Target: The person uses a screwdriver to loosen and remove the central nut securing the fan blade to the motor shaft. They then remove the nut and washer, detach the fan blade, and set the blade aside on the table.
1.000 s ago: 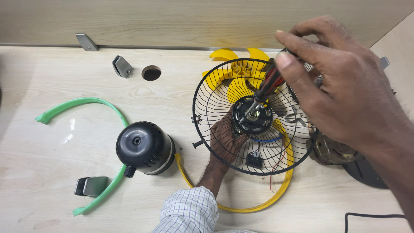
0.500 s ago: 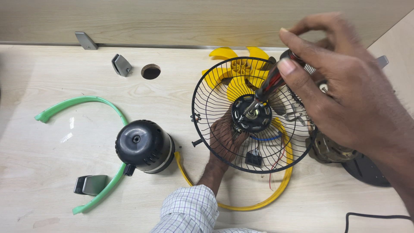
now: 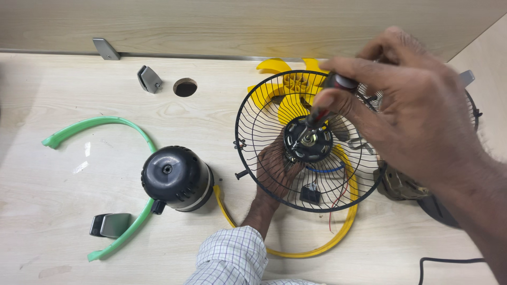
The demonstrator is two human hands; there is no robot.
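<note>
Pinching the screwdriver between thumb and fingertips, our right hand has its fingers closed tight on the dark handle, with the tip sitting on the black hub at the centre of the wire fan guard. Our left hand is underneath, behind the wires, fingers curled up against the back of the hub; we can't tell if they're really clamped on it or just bracing.

The guard lies tilted over a yellow ring and yellow fan blades, near the middle of the pale wooden bench. Off to the left sit a black motor cap and a green ring, well apart from the work.

Honestly, the tip looks angled, not square on, so it could skid off and jab the fingers below, or chew up the screw head. Thin loose wires hang just under the hub too, easy to snag.
</note>
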